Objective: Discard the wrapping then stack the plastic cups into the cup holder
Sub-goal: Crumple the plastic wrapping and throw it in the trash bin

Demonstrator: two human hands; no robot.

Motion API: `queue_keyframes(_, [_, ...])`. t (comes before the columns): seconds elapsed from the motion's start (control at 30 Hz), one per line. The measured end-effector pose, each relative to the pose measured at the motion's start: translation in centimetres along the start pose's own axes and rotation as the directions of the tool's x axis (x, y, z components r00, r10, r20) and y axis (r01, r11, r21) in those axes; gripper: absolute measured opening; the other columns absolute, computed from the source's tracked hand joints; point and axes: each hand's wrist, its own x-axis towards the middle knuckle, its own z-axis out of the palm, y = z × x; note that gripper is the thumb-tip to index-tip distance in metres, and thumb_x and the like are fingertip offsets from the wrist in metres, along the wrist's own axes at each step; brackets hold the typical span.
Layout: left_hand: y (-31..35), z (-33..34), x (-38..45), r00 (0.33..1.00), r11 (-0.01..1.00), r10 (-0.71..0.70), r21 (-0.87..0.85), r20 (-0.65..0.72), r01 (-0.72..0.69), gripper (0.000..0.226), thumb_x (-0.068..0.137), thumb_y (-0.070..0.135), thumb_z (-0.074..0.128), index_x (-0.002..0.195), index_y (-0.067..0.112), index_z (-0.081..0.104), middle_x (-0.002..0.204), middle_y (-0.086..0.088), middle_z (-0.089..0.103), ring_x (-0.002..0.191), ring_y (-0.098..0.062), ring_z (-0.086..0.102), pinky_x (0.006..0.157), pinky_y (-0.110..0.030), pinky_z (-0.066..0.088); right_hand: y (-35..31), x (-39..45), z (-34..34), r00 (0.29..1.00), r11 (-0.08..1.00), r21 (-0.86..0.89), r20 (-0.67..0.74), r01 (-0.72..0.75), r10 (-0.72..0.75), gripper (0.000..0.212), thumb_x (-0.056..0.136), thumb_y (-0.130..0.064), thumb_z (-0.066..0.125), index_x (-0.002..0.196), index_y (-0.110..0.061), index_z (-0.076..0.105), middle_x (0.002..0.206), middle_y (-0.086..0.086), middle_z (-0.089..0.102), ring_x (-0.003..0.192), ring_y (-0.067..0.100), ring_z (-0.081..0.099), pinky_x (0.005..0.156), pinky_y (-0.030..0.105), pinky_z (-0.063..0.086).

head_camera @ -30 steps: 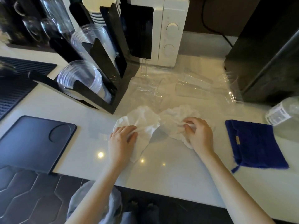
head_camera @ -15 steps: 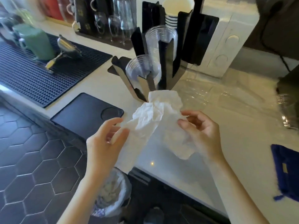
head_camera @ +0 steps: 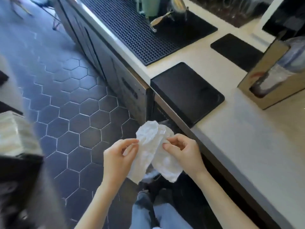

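Observation:
A crumpled white wrapping (head_camera: pixel 153 146) hangs between both hands, off the counter and above the floor in front of the cabinet. My left hand (head_camera: pixel 118 157) pinches its left side and my right hand (head_camera: pixel 183 151) pinches its right side. Just under the wrapping a bit of a lined bin (head_camera: pixel 152 175) shows, mostly hidden by it. At the far right edge stands the cup holder (head_camera: pixel 264 76), seen from its side, with clear plastic cups (head_camera: pixel 293 58) lying in it. The loose cups on the counter are out of view.
The pale counter (head_camera: pixel 247 146) runs along the right, with a black tray (head_camera: pixel 186 91) at its near edge and a ribbed black mat (head_camera: pixel 140 28) further back. Dark hexagon floor tiles (head_camera: pixel 66 104) fill the left. My legs in jeans (head_camera: pixel 165 215) are below.
Both hands lifted the wrapping off the counter and carried it left and down, past the counter edge to above the bin. The view swung left toward the floor.

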Motion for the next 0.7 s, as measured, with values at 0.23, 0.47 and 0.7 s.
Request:
queue_keyframes(0.23, [-14.6, 5.1, 1.1, 0.947, 0.912, -0.306, 0.316, 0.097, 0.263, 0.031, 0.076, 0.031, 0.050, 0.092, 0.017, 0.073, 0.088, -0.008, 0.073, 0.084, -0.029, 0.067, 0.076, -0.036, 0.050, 12.5, 6.7, 8.0, 0.962, 0.947, -0.183, 0.034, -0.262, 0.273, 0.007, 0.077, -0.017, 0.066, 0.072, -0.018, 0.061, 0.077, 0.007, 0.068, 0.078, 0.026, 0.063, 0.071, 0.037, 0.050])
queue_keyframes(0.47, [-29.1, 13.9, 2.4, 0.910, 0.864, -0.411, 0.338, 0.049, 0.372, 0.030, 0.086, 0.016, 0.045, 0.113, 0.019, 0.058, 0.100, -0.013, 0.071, 0.091, -0.038, 0.063, 0.074, -0.043, 0.050, 29.3, 13.1, 13.5, 0.912, 0.864, -0.333, 0.026, -0.378, 0.409, 0.013, 0.081, -0.014, 0.061, 0.091, -0.020, 0.065, 0.093, 0.007, 0.069, 0.088, 0.022, 0.062, 0.074, 0.031, 0.049])
queue_keyframes(0.7, [-44.1, 22.7, 3.8, 0.843, 0.828, -0.529, 0.271, 0.091, 0.490, 0.018, 0.087, 0.015, 0.048, 0.098, 0.014, 0.062, 0.103, -0.008, 0.070, 0.095, -0.031, 0.061, 0.075, -0.034, 0.042, 45.5, 18.9, 18.6, 0.867, 0.839, -0.229, -0.051, -0.494, 0.496, 0.008, 0.084, -0.013, 0.058, 0.089, -0.014, 0.065, 0.085, 0.000, 0.061, 0.080, 0.012, 0.054, 0.067, 0.019, 0.041])
